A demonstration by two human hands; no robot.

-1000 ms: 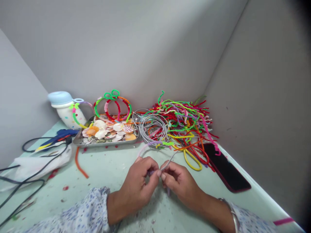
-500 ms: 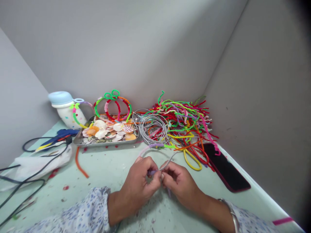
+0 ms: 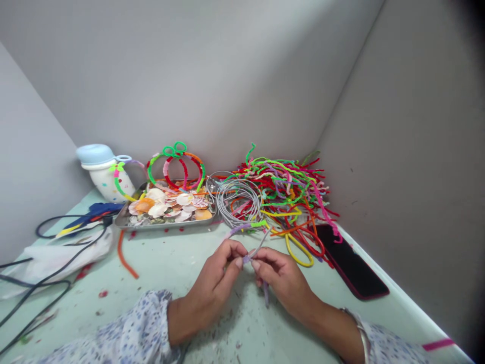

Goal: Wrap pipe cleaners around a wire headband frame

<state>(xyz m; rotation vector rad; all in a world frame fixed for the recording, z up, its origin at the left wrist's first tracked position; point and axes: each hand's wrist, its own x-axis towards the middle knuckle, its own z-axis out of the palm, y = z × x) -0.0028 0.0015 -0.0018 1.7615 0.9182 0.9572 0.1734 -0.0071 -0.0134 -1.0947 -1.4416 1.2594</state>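
My left hand pinches a grey wire between thumb and forefinger. Beyond its knuckles, part of the wire is wrapped in purple and green fuzzy pipe cleaner. Close beside it, the fingertips of my right hand are closed on a purple pipe cleaner, whose loose tail hangs below the palm. A short purple wrap shows on the wire between both sets of fingertips. The wire's bare end points up and right. My fingers hide part of the wire and the pipe cleaner.
Behind my hands lie a grey wire coil and a heap of coloured pipe cleaners. A metal tray of shells carries wrapped hoops. A phone lies right; a bottle, cables and a plastic bag left.
My fingertips have drawn slightly apart, uncovering the purple wrap between them. The wire has shifted a little, and more of the purple tail shows under my right hand.
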